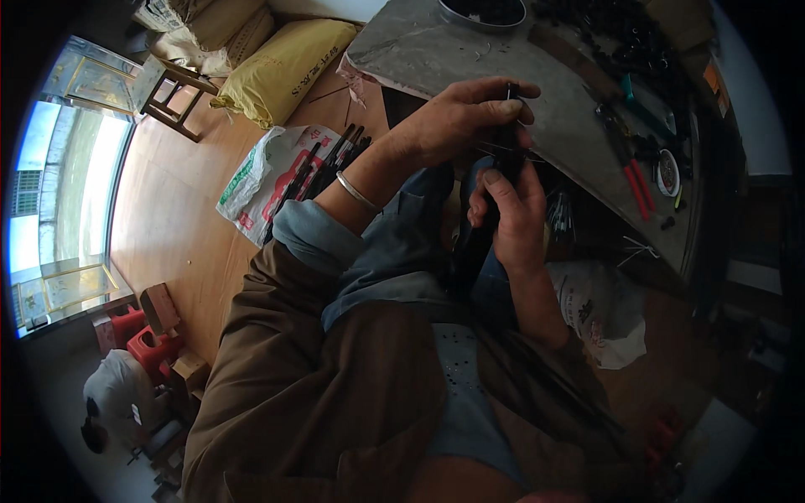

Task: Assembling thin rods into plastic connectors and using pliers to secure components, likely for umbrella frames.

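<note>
My left hand (470,121) reaches over from the left, above my knees. Its thumb and fingers are pinched together on a thin metal wire (509,90). Just below it, my right hand (517,210) is closed around a long black bundle (478,247) that looks like a folded umbrella. The bundle's upper end and several fine wires lie between the two hands. Much of it is in dark shadow, so its details are hard to make out. A bracelet circles my left wrist.
A grey worktable (411,54) stands ahead, carrying red-handled pliers (639,189), a small white dish (667,173) and a bowl (482,17) of dark parts. Black rods (323,159) lie on a plastic bag (251,189) at left. Beyond are a yellow sack (285,71) and wooden stool (172,92).
</note>
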Available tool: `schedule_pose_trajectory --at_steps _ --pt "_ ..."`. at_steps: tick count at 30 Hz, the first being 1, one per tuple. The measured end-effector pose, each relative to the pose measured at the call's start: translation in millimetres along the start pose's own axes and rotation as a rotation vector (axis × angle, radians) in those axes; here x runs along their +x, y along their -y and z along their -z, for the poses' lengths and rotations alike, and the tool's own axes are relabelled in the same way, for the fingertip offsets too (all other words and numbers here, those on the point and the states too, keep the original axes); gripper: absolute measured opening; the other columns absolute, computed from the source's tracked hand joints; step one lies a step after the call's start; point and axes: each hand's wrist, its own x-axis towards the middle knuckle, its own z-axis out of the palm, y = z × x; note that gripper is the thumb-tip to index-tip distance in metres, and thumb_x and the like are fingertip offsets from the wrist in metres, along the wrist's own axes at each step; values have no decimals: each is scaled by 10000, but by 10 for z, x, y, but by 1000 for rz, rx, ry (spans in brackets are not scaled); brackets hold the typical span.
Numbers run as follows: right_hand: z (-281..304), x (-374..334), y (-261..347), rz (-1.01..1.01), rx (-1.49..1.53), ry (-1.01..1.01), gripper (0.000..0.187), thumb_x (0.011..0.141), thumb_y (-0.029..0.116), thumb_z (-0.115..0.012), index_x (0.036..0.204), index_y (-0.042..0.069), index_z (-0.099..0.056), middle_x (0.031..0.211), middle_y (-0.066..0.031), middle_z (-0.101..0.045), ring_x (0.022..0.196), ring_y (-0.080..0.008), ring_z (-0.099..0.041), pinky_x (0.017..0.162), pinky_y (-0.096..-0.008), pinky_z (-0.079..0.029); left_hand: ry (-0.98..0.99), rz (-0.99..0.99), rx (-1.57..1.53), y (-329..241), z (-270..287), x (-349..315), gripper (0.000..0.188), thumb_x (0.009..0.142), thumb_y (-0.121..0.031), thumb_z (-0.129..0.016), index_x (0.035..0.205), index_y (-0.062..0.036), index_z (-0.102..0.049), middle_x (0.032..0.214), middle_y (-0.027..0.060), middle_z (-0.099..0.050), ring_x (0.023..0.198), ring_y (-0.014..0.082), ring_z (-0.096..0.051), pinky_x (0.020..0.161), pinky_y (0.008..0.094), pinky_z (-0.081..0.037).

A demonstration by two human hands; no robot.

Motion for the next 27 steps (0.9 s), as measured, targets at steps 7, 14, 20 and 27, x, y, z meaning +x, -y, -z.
schedule_pose_trajectory --at_steps 7,14,20,27 --pt "12 28 -5 4 23 -21 173 906 126 -582 1010 46 -470 748 -35 -515 564 -103 -504 498 -252 -433 5 -43 -12 39 31 22 505 968 -190 -501 1414 -15 -343 1108 80 -579 966 157 -598 887 301 -487" --pt "55 41 -54 20 -6 -14 161 921 158 -556 1027 47 -508 825 -50 -545 562 -114 -491 491 -255 -417 39 -84 -17 43 65 26 499 968 -151 -489 1427 -28 -336 1115 86 -580 954 162 -608 898 312 -497" --pt "35 32 -54 27 -12 -31 154 922 154 -559 1019 44 -513 813 -49 -544 556 -114 -488 482 -256 -414 5 -78 -9 32 57 -7 501 959 -167 -517 1417 -35 -361 1098 87 -592 943 162 -620 900 309 -502" --pt "53 39 -49 12 8 -25 170 922 167 -569 1014 32 -520 750 -43 -526 557 -116 -488 487 -257 -410 -115 -39 27 16 -17 -51 448 947 -165 -549 1365 -49 -437 1097 101 -611 960 175 -637 890 322 -513"
